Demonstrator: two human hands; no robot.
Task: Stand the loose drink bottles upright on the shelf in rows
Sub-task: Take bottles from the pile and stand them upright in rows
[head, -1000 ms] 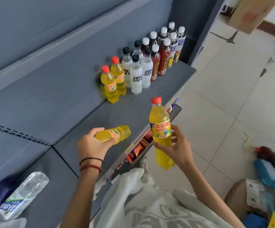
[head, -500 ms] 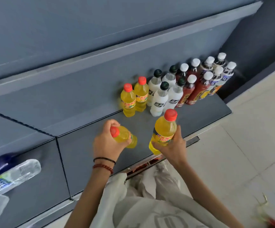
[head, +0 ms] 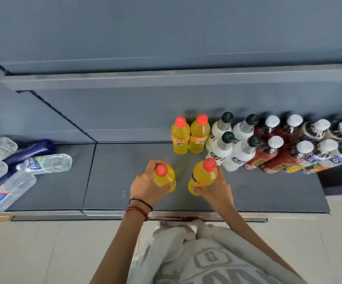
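My left hand (head: 145, 185) grips a yellow drink bottle (head: 165, 177) with a red cap, held upright over the grey shelf (head: 108, 179). My right hand (head: 215, 191) grips a second yellow bottle (head: 204, 177), also upright, a little to the right. Both sit in front of two yellow bottles (head: 189, 136) standing at the shelf's back. To their right stand rows of white bottles (head: 227, 148), red bottles (head: 268, 154) and white-capped dark bottles (head: 325, 148).
Several clear water bottles (head: 45, 163) and a dark blue one (head: 33, 149) lie loose on the shelf section at the left. An upper shelf edge (head: 166, 79) overhangs the back. The shelf's front edge (head: 207, 214) meets a tiled floor (head: 43, 253).
Both hands brought their bottles forward over the shelf. The left bottle went from lying sideways to upright. The view swung to face the shelf from above.
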